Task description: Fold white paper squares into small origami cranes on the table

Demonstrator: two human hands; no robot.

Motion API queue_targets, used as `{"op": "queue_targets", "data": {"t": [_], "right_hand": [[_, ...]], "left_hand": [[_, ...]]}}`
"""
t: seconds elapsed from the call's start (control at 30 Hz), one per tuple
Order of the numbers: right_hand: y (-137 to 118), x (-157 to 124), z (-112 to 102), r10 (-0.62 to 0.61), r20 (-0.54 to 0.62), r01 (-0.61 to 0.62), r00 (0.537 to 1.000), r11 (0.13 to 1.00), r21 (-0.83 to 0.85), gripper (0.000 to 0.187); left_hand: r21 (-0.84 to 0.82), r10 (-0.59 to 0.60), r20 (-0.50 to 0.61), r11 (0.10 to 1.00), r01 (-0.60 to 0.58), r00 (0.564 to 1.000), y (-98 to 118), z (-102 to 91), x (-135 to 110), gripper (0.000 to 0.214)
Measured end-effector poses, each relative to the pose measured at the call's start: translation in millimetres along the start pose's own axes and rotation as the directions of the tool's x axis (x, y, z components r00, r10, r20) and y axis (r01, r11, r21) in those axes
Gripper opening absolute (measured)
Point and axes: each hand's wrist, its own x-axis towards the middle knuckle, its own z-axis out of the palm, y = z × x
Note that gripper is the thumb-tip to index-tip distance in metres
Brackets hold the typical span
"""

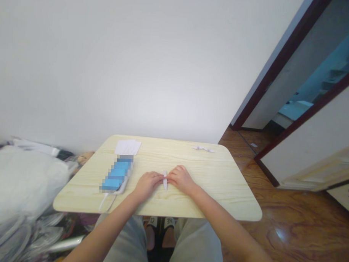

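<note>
A narrow folded strip of white paper (165, 185) stands out between my two hands near the middle of the table, its long side pointing toward me. My left hand (148, 184) pinches its left edge with the fingers together. From the other side, my right hand (182, 178) grips the right edge between thumb and fingers. Small folded white paper pieces (203, 148) lie at the table's back right. White paper sheets (128, 147) rest at the back left.
A phone (117, 175) with a blurred blue screen lies on the table (218, 193) at the left, a white cable (103, 201) running over the front edge. Behind is a white wall (165, 69). Bagged items (23, 187) are piled left; a doorway (279, 88) opens at right.
</note>
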Motion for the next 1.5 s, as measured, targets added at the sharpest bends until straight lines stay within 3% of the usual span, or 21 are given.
{"op": "queue_targets", "data": {"t": [0.27,0.77,1.07,1.23,1.33,1.5], "right_hand": [[-0.6,-2.7,0.4,0.001,-0.011,-0.001,1.0,1.0,-0.026,0.015],[-3.8,-6.1,-1.6,0.009,0.004,-0.008,1.0,0.999,-0.052,0.016],[-2.3,-4.1,2.6,0.019,0.0,-0.019,1.0,1.0,-0.005,0.016],[-2.9,-4.2,6.4,0.095,0.003,-0.095,0.995,0.995,0.006,0.017],[-4.0,-4.2,8.4,0.157,-0.011,-0.157,0.988,0.987,0.029,0.018],[-2.3,-4.2,14.2,0.196,-0.016,-0.195,0.98,0.98,0.039,0.018]], "left_hand": [[0.078,-0.051,0.077,0.996,0.045,0.996,4.3,-1.6,2.3,0.023],[0.116,-0.006,0.198,0.993,-0.017,0.98,-1.7,-0.3,10.2,0.04],[0.035,0.033,0.317,0.998,-0.047,0.948,-12.6,-6.5,10.1,0.053],[-0.018,0.025,0.294,1.0,-0.021,0.956,-14.1,-3.1,6.8,0.06],[-0.053,-0.015,0.207,0.998,0.027,0.978,-13.4,0.7,4.8,0.059],[-0.028,0.04,0.013,0.999,-0.04,0.999,-7.9,-1.3,6.1,0.027]]}}
